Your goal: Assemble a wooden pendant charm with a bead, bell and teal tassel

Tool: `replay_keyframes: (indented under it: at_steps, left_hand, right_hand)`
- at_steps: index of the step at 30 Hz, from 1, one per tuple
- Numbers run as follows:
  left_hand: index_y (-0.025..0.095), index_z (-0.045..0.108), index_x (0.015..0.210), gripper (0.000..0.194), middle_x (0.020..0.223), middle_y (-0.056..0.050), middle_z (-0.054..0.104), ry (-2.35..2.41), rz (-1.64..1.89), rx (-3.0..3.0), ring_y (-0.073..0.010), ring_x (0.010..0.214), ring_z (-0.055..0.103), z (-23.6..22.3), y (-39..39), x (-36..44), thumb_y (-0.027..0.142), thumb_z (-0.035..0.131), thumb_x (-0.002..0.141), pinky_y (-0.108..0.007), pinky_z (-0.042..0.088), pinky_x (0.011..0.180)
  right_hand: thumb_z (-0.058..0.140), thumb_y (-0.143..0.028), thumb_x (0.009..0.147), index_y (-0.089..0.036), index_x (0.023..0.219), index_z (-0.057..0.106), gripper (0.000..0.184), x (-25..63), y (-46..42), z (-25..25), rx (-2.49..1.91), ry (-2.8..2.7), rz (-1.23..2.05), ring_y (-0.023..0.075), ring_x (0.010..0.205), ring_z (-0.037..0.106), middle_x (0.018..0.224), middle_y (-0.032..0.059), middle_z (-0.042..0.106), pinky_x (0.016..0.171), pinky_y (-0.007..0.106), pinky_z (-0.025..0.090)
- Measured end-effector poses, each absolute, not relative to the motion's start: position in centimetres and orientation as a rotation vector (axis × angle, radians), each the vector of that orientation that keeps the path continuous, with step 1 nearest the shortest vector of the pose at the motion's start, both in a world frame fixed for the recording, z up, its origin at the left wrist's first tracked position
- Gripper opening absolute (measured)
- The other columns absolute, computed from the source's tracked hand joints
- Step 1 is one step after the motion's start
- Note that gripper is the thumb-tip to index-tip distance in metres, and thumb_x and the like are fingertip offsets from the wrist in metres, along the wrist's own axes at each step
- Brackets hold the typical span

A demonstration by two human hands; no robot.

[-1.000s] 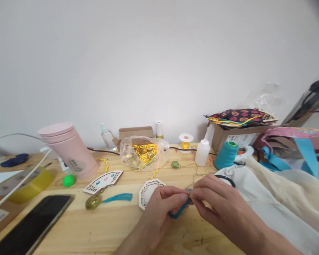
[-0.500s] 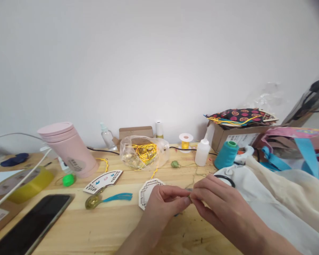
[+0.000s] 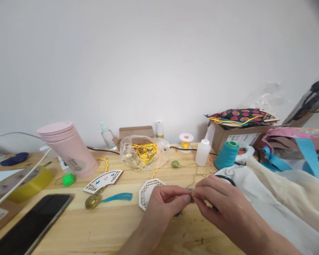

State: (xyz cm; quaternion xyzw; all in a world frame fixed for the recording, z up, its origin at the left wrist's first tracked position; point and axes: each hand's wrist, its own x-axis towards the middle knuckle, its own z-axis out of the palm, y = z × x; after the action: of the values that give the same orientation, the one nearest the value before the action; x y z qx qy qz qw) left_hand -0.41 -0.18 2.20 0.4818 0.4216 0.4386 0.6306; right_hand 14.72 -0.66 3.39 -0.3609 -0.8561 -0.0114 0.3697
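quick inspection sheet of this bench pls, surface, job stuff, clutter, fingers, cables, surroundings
surface: light wooden table, scuffed near the front
job's things: teal cord under the left hand; octagonal lattice plaque beside it; teal tassel
clutter: pink tumbler, smartphone, teal thread cone, plastic bag of yellow cord
fingers: left hand and right hand pinch a small metallic piece together
cables: black cable behind; white cable at left
surroundings: white wall, cardboard box

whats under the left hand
An octagonal fretwork wooden plaque sits partly under the left hand, with a bit of teal cord showing past it; the plaque's right side and most of the cord are hidden.
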Motion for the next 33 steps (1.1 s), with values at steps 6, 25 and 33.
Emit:
replay_keyframes:
  at_steps: [6, 25, 33]
  left_hand:
    - [0.017, 0.072, 0.071, 0.013, 0.062, -0.004, 0.069, 1.015, 1.001, 1.132, -0.0152, 0.064, 0.057, 2.12, -0.07, -0.53, 0.021, 0.067, 0.06, -0.023, 0.042, 0.06]
    - [0.015, 0.071, 0.068, 0.01, 0.067, -0.005, 0.07, 1.079, 1.028, 1.129, -0.015, 0.064, 0.059, 2.0, -0.32, -0.47, 0.021, 0.067, 0.06, -0.02, 0.043, 0.057]
    - [0.014, 0.071, 0.07, 0.01, 0.068, -0.006, 0.069, 1.012, 1.046, 1.224, -0.0171, 0.069, 0.059, 1.62, 0.1, -0.43, 0.018, 0.066, 0.062, -0.024, 0.045, 0.063]
  right_hand:
    - [0.038, -0.01, 0.08, -0.016, 0.063, 0.058, 0.026, 14.5, -0.9, 3.46, -0.937, -2.242, -0.103, 0.013, 0.053, 0.049, 0.056, 0.0031, 0.055, 0.047, 0.023, 0.041]
    - [0.046, -0.01, 0.075, -0.017, 0.066, 0.057, 0.016, 14.61, -0.54, 3.48, -0.946, -2.152, 0.078, 0.0119, 0.055, 0.052, 0.06, 0.002, 0.058, 0.05, 0.021, 0.042]
    - [0.043, -0.011, 0.079, -0.017, 0.07, 0.061, 0.02, 14.67, -0.64, 3.28, -0.955, -2.16, 0.02, 0.0126, 0.055, 0.052, 0.061, 0.003, 0.06, 0.049, 0.022, 0.043]
